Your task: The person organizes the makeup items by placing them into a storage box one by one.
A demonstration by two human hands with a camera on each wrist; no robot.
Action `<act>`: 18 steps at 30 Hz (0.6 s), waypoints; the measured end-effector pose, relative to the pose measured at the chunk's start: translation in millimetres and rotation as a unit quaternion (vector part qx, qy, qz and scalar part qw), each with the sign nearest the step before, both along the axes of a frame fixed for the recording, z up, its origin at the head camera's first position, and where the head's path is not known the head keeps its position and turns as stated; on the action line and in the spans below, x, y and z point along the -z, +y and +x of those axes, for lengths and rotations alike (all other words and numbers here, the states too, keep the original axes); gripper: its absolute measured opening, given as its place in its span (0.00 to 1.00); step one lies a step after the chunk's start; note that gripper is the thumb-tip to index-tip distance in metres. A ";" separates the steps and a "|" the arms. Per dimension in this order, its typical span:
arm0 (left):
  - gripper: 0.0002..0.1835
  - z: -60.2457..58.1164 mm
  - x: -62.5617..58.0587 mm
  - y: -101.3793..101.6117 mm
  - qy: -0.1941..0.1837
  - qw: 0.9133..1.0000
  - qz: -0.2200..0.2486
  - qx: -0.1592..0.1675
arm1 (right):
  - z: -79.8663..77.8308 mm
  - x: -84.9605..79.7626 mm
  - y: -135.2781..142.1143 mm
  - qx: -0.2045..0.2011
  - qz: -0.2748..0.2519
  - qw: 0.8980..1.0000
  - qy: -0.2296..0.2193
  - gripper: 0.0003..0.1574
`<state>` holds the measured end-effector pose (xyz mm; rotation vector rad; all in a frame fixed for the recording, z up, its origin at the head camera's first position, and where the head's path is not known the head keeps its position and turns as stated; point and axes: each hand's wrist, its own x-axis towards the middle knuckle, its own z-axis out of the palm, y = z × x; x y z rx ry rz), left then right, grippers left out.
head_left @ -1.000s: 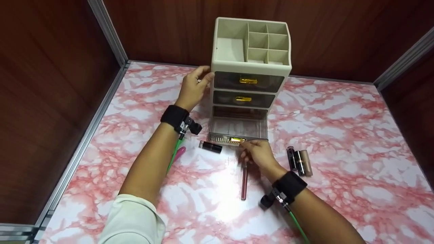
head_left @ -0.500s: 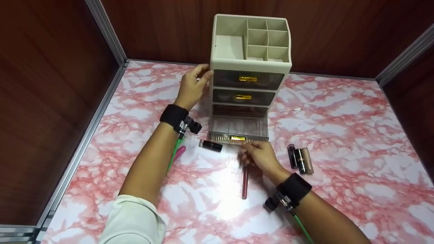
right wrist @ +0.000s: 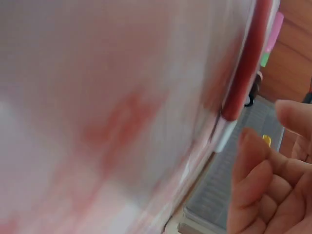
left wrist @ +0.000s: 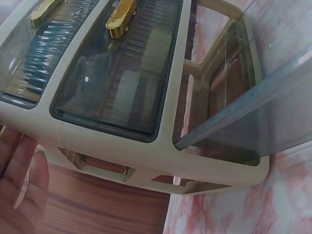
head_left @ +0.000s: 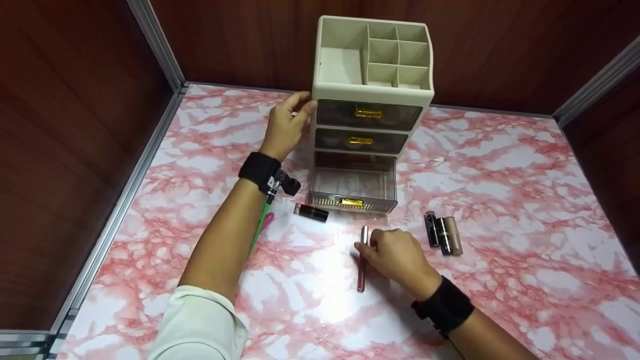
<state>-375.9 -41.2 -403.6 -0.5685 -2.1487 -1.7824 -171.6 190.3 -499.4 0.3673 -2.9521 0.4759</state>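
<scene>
A cream drawer organizer [head_left: 372,93] stands at the back, its bottom clear drawer [head_left: 380,204] pulled out. My left hand [head_left: 286,125] rests against the organizer's left side, fingers fairly straight; part of it shows at the left edge of the left wrist view. A slim dark-red tube with a silvery cap [head_left: 361,280], like a lip gloss, lies on the table in front of the drawer. Over it is my right hand [head_left: 400,257], thumb overlapping the tube in the head view. In the right wrist view the thumb and loosely bent fingers [right wrist: 251,180] stand apart, with nothing between them.
A black lipstick-like tube [head_left: 312,213] lies by the drawer's front left corner. Partly behind the left forearm is a pink item [head_left: 268,220]. Two black tubes [head_left: 432,230] and a beige one [head_left: 453,235] lie to the right. Dark wood panels [head_left: 240,50] surround the table.
My right hand has moved from the bottom drawer's handle toward me, down to the red tube. The left hand keeps its place at the organizer's side, and the drawer stays out.
</scene>
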 end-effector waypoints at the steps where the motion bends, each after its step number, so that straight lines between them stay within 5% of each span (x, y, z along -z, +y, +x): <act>1: 0.18 -4.1 3.5 0.2 0.002 1.000 -0.001 -0.001 | 0.5 0.9 -0.6 -0.002 0.010 1.000 -0.004 0.26; 10: 0.21 -5.4 6.8 0.4 0.006 1.000 0.007 -0.007 | -3.2 1.8 -5.4 -0.021 0.077 0.996 -0.044 0.25; 18: 0.20 -6.8 6.6 1.2 0.010 1.000 -0.013 -0.013 | -3.9 1.4 -3.0 -0.022 0.064 0.995 -0.071 0.23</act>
